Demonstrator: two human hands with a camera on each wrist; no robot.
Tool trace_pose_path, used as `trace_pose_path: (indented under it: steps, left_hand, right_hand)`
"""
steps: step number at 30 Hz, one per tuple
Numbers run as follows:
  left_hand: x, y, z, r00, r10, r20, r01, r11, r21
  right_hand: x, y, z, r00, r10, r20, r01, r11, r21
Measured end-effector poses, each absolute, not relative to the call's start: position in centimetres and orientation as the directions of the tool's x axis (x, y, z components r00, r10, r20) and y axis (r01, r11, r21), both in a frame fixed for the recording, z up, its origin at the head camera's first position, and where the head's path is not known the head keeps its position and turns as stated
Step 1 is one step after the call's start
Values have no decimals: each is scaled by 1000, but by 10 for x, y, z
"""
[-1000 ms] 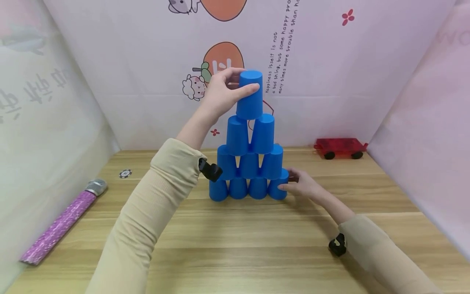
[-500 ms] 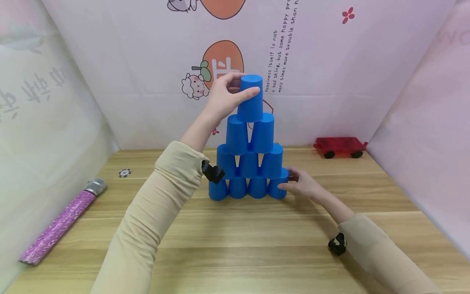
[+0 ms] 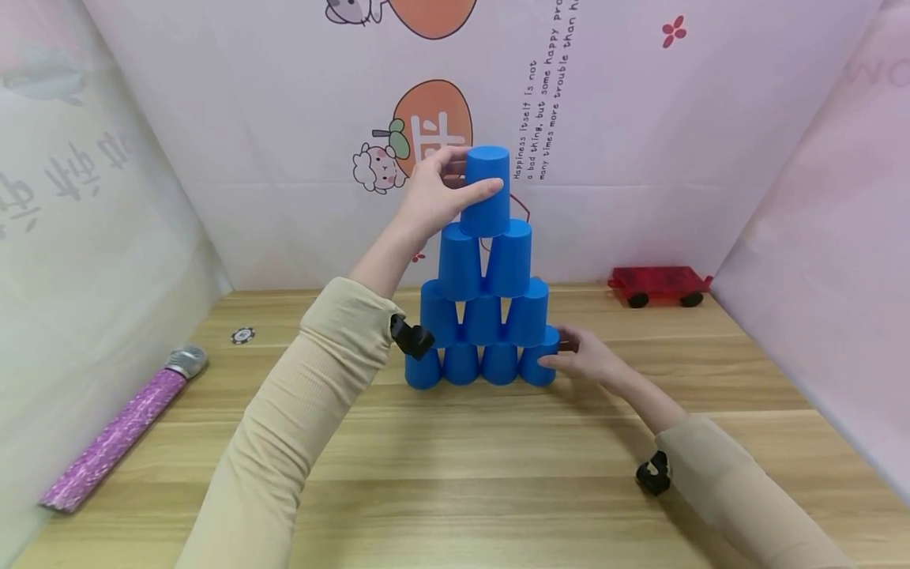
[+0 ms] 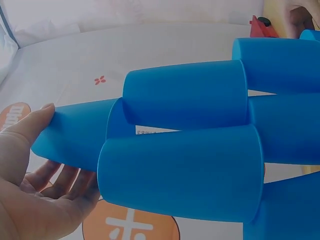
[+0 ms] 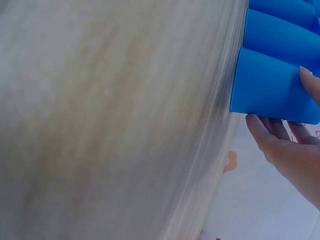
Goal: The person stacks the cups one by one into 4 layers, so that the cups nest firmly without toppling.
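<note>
Blue cups stand upside down in a four-tier pyramid in the head view. At its peak is the top cup (image 3: 486, 201), its rim at the bases of two third-tier cups (image 3: 460, 265). My left hand (image 3: 435, 194) holds this top cup from the left, thumb in front and fingers behind. In the left wrist view, the thumb and fingers lie on either side of the cup (image 4: 75, 132). Down at the bottom right, my right hand (image 3: 586, 359) holds the end cup (image 3: 536, 367) of the lowest row. The right wrist view shows thumb and fingers on opposite sides of that cup (image 5: 272, 90).
A purple glittery microphone (image 3: 117, 438) lies on the wooden table (image 3: 462, 474) at the left. Behind it is a poker chip (image 3: 242, 336). At the back right stands a red toy car base (image 3: 659, 286) with black wheels. A printed backdrop (image 3: 604, 118) rises behind the pyramid.
My left hand has brought the top cup slightly down onto the third tier, and its thumb has slid a little lower on the cup. The right hand has stayed in place.
</note>
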State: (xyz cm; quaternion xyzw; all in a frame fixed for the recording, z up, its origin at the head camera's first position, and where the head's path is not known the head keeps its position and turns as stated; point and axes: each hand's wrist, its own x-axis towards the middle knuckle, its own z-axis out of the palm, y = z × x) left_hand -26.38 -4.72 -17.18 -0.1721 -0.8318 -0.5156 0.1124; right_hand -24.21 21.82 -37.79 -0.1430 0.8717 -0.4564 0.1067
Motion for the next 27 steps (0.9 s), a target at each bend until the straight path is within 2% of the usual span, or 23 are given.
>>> trace_pose_path:
  steps: [16, 21, 27]
  left_hand:
    - [-262, -60, -183, -903, 220, 370, 429, 396, 812]
    - [-255, -74, -191, -904, 195, 381, 428, 408, 807]
    - [-237, -95, -209, -894, 150, 421, 447, 333, 830]
  right_hand:
    - [-242, 221, -378, -935, -351, -50, -156, 535, -830]
    - [-242, 220, -378, -934, -351, -58, -150, 538, -829]
    - [-242, 219, -377, -934, -354, -58, -151, 536, -831]
